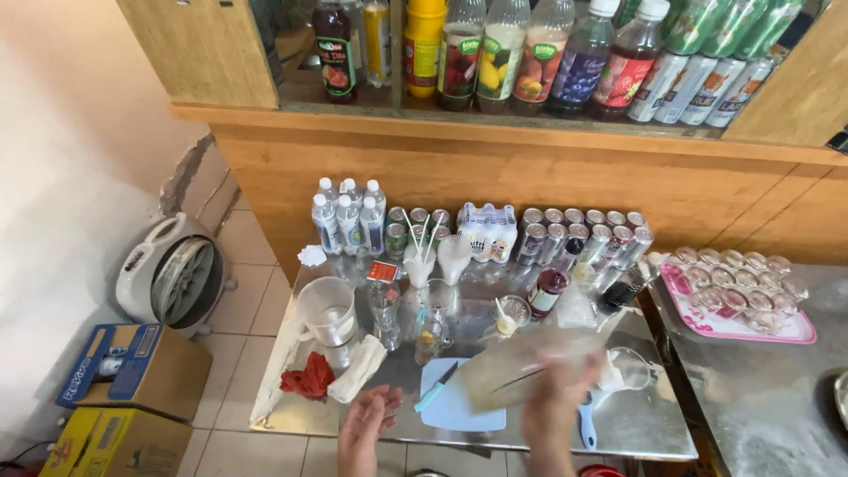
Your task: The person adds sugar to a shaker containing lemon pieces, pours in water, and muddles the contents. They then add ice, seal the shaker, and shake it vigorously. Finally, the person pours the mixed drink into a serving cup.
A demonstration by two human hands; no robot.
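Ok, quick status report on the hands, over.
Left hand open, empty, above table edge. Right hand holding blurred clear plastic bag. Knife on blue cutting board between them.

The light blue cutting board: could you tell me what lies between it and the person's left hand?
In the head view, only bare steel table separates the left hand from the cutting board; the knife with a teal handle lies on the board's left edge.

Glossy metal table (654,424), matt light-blue plastic cutting board (459,408), crumpled red cloth (309,380), smooth wooden counter (495,168).
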